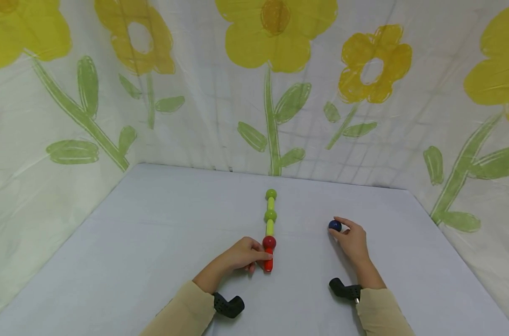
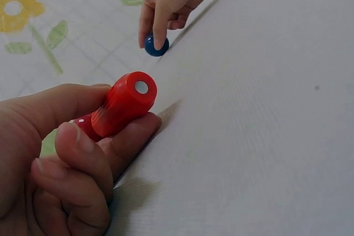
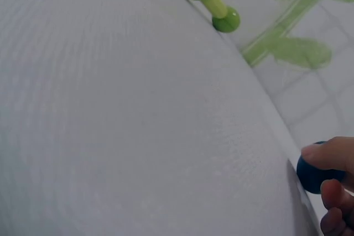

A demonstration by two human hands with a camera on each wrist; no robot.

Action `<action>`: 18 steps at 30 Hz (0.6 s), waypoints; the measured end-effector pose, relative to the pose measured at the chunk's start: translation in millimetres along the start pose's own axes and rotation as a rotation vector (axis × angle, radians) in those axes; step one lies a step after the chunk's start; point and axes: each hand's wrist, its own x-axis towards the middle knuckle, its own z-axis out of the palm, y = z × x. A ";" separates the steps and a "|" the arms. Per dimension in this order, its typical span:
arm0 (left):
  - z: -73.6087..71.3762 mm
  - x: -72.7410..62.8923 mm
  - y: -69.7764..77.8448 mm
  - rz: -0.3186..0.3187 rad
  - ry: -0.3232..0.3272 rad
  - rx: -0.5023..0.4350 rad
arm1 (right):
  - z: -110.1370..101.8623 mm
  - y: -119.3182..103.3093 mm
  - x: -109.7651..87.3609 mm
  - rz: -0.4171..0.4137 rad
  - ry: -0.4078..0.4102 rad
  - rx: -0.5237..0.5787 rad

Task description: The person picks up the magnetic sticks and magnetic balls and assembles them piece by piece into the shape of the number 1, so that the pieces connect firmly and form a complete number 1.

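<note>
A row of joined toy pieces runs away from me along the table: a far green ball (image 1: 271,194), a yellow-green rod (image 1: 271,204), a second green ball (image 1: 270,215), another yellow-green rod (image 1: 270,227), a red ball (image 1: 269,242) and a red rod (image 1: 269,265) at the near end. My left hand (image 1: 245,255) pinches the red rod between thumb and fingers. In the left wrist view the rod's free end shows a silvery round disc (image 2: 141,87). Off to the right, my right hand (image 1: 354,240) holds a dark blue ball (image 1: 335,226) by thumb and fingertips, close over the table.
A white cloth covers the table (image 1: 174,205). Behind it hangs a pale curtain (image 1: 204,116) printed with yellow flowers and green stems, which also lines both sides. Black curved wrist mounts (image 1: 229,306) stick out from both beige sleeves (image 1: 183,310).
</note>
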 end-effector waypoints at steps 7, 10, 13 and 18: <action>0.2 -1.0 1.7 0.004 -0.002 -0.011 | 0.6 3.4 0.9 -0.028 0.028 -0.007; 0.4 -0.8 1.4 0.004 -0.001 -0.013 | 0.9 4.4 0.5 -0.034 0.039 -0.002; 0.5 0.4 0.1 0.003 0.003 -0.016 | 1.2 5.4 -0.3 -0.027 0.030 0.018; 0.9 2.3 -2.3 0.004 0.006 -0.024 | 1.6 6.2 -1.6 -0.016 0.011 0.042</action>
